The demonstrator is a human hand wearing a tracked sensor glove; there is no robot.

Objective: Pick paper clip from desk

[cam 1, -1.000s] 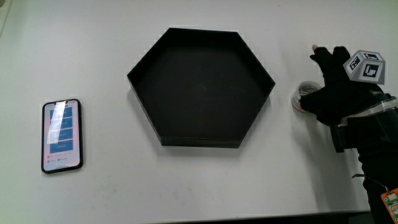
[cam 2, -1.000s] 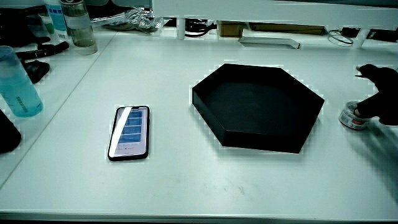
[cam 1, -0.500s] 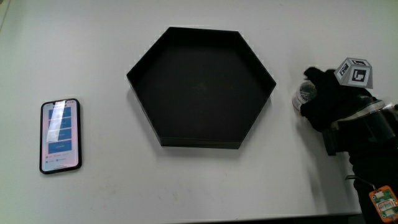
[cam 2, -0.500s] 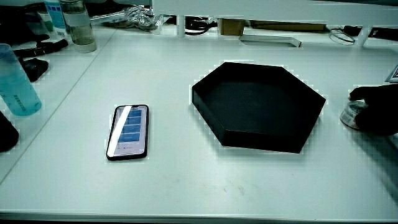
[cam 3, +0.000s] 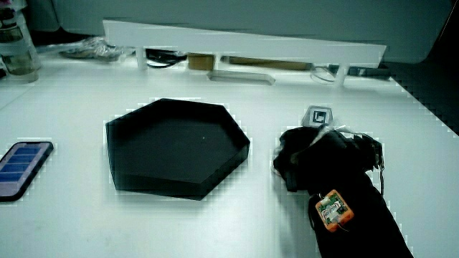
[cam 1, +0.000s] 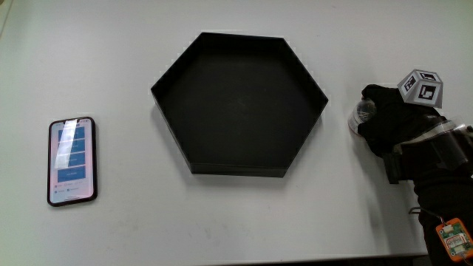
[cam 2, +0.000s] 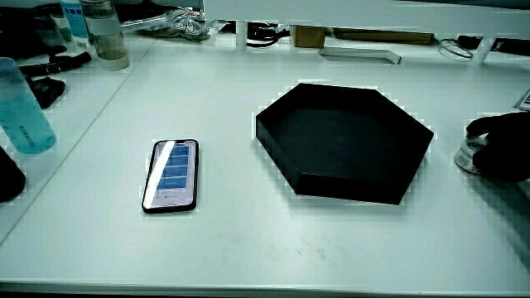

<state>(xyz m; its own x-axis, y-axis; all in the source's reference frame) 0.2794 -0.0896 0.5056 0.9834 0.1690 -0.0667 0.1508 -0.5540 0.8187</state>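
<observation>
One hand (cam 1: 388, 122) curls over a small clear round container (cam 1: 360, 113) beside the black hexagonal tray (cam 1: 177, 74).

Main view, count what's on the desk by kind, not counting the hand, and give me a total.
Black hexagonal tray: 1
Phone: 1
Small round clear container, mostly covered by the hand: 1
Total: 3
</observation>
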